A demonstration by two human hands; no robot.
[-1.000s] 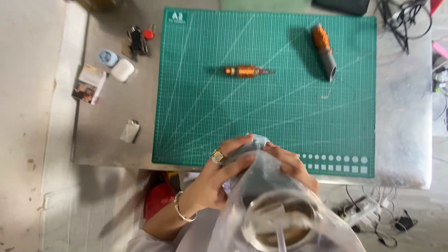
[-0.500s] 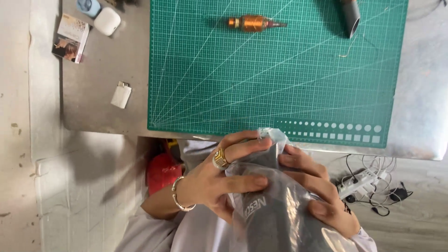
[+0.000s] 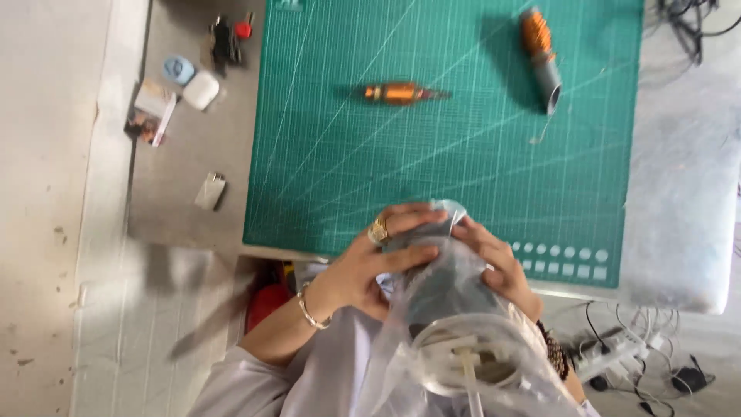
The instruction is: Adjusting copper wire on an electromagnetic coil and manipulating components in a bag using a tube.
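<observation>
Both my hands grip a clear plastic bag [image 3: 455,340] with a dark grey cylindrical device inside, held over the table's near edge. My left hand [image 3: 370,262], with a gold ring and a bracelet, wraps the bag's left side. My right hand [image 3: 494,259] clasps its right side near the twisted top of the bag. A white round end with a cord shows at the bag's bottom [image 3: 463,359].
A green cutting mat [image 3: 463,170] covers the table. On it lie an orange motor rotor [image 3: 401,93] and a grey and orange tool body [image 3: 540,58]. Small items [image 3: 181,85] sit left of the mat. A power strip [image 3: 617,351] lies on the floor.
The view has shifted, so the mat and tools sit lower in the picture again. My hands still hold the bag; the device's white end now faces the camera.
</observation>
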